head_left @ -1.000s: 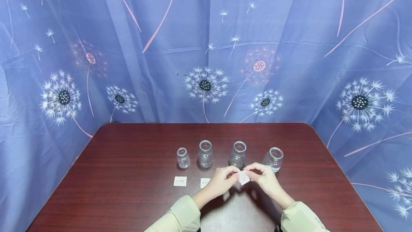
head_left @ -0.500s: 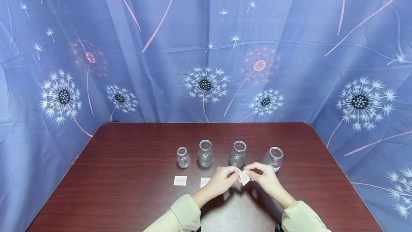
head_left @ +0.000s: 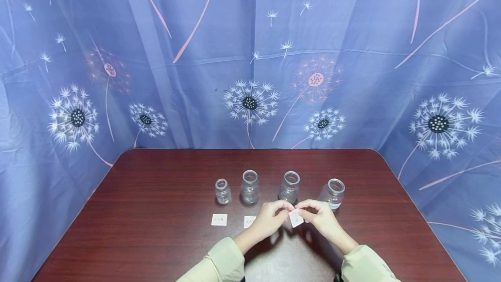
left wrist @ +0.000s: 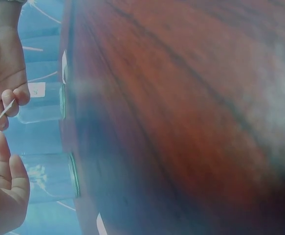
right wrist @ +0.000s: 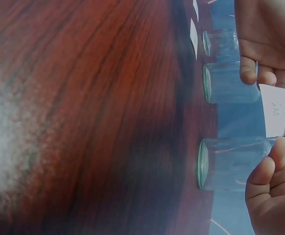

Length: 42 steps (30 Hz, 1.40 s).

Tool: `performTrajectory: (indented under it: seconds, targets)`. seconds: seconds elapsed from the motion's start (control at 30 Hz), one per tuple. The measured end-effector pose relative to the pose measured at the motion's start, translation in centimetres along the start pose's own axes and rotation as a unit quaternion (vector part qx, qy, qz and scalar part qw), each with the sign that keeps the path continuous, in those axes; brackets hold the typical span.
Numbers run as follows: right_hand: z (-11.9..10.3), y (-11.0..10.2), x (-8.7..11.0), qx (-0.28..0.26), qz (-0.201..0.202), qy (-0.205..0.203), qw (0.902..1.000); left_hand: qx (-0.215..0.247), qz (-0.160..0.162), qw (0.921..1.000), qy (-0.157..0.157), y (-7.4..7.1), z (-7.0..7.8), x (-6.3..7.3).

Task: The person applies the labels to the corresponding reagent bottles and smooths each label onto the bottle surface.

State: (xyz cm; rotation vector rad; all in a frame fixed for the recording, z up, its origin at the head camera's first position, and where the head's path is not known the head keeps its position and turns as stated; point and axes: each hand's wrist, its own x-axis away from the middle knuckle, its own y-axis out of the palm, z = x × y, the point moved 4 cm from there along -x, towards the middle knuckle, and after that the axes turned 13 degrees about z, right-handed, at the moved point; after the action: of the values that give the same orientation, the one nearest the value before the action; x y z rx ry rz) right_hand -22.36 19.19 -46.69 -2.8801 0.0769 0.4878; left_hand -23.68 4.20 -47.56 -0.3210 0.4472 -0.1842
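Both hands meet over the middle right of the table. Between them is a small white paper label (head_left: 295, 218) with handwriting on it, its face tilted toward me. The right hand (head_left: 325, 220) pinches the label, with the thumb on its written side. The left hand (head_left: 268, 220) has its thumb and index finger at the label's upper left corner. In the right wrist view the label (right wrist: 279, 111) shows its face; the left wrist view shows it almost edge-on. Just behind the hands stands a clear glass jar (head_left: 289, 186).
Another jar (head_left: 333, 191) is behind the right hand, with a white label (left wrist: 37, 89) on its side. Further left are a jar (head_left: 249, 187) and a smaller jar (head_left: 223, 192). Two white labels lie in front, one whole (head_left: 219, 219), one (head_left: 248, 221) partly behind the left wrist.
The label has turned slightly between the fingers and now faces me more squarely. The hands have shifted only a little; the jars have not moved.
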Motion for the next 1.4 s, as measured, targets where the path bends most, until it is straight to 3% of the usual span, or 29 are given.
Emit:
performTrajectory:
  seconds: [0.17, 0.33, 0.4, 0.63, 0.87, 1.1, 1.23, 1.4]
  targets:
    - [-1.2, 0.2, 0.1, 0.008, 0.001, 0.001, 1.0000, 0.022, -0.007, 0.9997, -0.009, -0.1, -0.1, -0.1]
    - [-2.3, 0.3, 0.2, 0.009, 0.001, 0.005, 0.9999, 0.002, -0.007, 1.0000, 0.004, -0.2, -0.1, -0.1]
    - [-1.7, 0.2, 0.1, 0.007, 0.000, 0.008, 0.9999, 0.001, -0.007, 1.0000, 0.006, -0.2, -0.1, -0.1]
    - [0.1, 0.0, -0.1, -0.010, -0.007, 0.006, 0.9999, 0.004, -0.011, 0.9998, -0.014, -1.0, 2.4, -0.1]
    - [0.1, 0.0, 0.0, -0.004, -0.001, 0.015, 0.9999, 0.001, -0.012, 0.9989, -0.044, -0.1, -0.5, -0.3]
    - [0.0, 0.1, 0.1, -0.015, -0.005, 0.011, 0.9998, 0.008, 0.006, 0.9977, -0.068, -0.2, -1.2, -0.4]
    - [-0.3, 0.0, 0.0, -0.020, -0.001, -0.024, 0.9995, 0.010, 0.018, 0.9984, -0.053, -0.4, -1.1, -0.5]
    - [-0.5, -0.3, -0.2, -0.001, 0.012, -0.051, 0.9987, -0.017, 0.040, 0.9990, -0.010, -0.8, -0.8, -0.5]
